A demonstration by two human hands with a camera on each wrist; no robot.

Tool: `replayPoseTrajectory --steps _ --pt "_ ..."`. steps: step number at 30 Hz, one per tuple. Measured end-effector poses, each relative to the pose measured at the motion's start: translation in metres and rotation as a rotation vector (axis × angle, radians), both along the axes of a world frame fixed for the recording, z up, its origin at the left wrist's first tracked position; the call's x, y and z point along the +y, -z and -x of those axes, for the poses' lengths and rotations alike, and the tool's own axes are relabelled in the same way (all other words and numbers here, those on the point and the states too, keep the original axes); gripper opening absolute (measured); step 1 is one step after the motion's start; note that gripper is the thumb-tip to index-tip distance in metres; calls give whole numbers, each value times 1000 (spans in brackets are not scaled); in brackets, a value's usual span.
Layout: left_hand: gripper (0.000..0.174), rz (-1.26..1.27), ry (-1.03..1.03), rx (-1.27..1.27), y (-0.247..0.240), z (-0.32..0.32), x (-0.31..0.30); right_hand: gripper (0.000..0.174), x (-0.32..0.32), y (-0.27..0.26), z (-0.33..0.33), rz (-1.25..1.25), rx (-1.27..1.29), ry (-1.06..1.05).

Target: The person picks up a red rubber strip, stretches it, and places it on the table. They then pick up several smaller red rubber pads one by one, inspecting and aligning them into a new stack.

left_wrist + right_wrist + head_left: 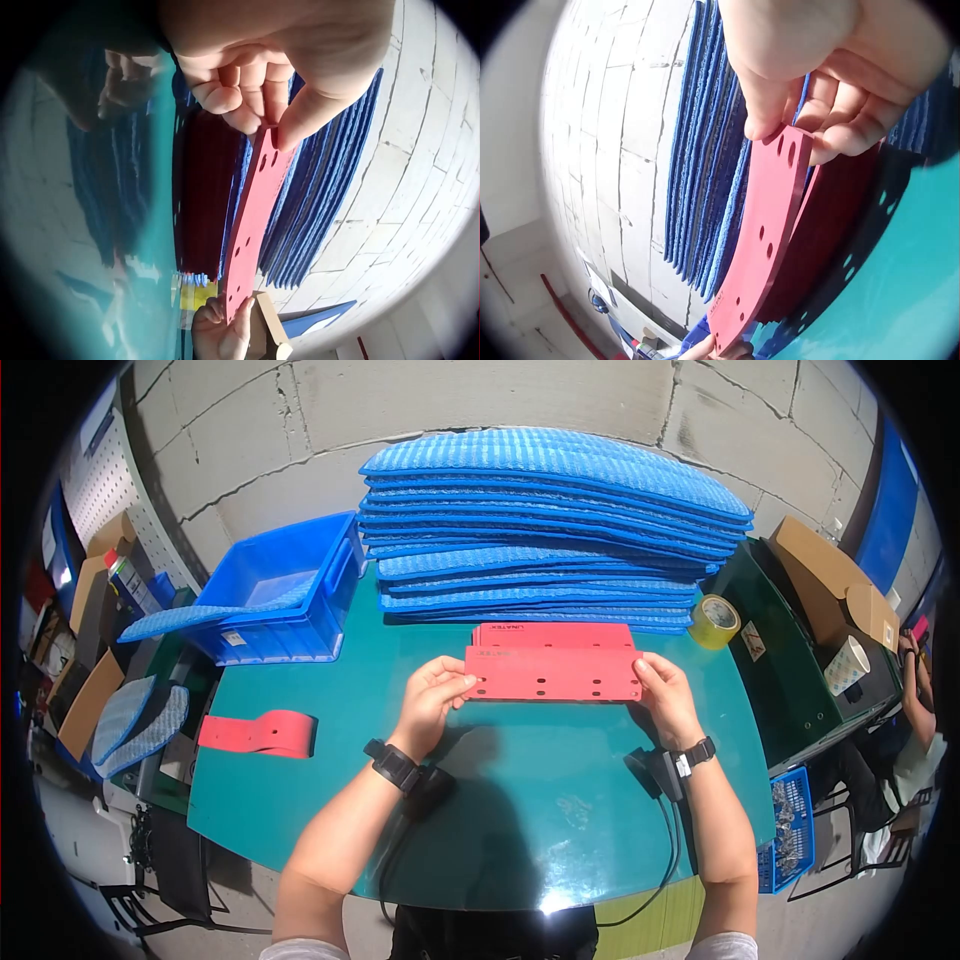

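A flat red strip (555, 672) with paired slots along its lower edge is held level above the green table. My left hand (430, 700) pinches its left end between thumb and fingers. At the other end, my right hand (672, 700) grips it the same way; the right wrist view shows the thumb (765, 112) on the printed face. Just behind is a pile of similar red strips (560, 633), partly hidden by the held one. In the left wrist view the held strip (251, 217) runs between both hands, slightly bowed.
Blue mop pads (550, 520) stand stacked at the back. A blue bin (290, 625) is at left, with a curled red strip (285, 733) in front. Clear tape (714, 622) sits right of the pads, beside a dark green crate (780, 660). Another person (915, 730) is at far right.
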State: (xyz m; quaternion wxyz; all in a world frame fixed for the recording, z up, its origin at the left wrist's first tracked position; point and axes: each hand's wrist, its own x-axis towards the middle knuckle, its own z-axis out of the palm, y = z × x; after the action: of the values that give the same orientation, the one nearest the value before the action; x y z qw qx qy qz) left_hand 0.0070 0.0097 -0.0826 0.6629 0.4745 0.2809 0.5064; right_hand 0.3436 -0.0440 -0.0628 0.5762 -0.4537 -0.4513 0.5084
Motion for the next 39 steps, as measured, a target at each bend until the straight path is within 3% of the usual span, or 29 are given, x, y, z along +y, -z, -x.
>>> replayPoseTrajectory --steps 31,37,39 --pt "7 75 -37 -24 -5 1 -1 29 0 -4 -7 1 73 -66" --pt "11 14 -26 -6 -2 4 0 25 -1 -6 -11 -34 11 -40" --pt "11 -25 -22 1 -3 2 0 24 1 -8 -18 -159 -130 -85"
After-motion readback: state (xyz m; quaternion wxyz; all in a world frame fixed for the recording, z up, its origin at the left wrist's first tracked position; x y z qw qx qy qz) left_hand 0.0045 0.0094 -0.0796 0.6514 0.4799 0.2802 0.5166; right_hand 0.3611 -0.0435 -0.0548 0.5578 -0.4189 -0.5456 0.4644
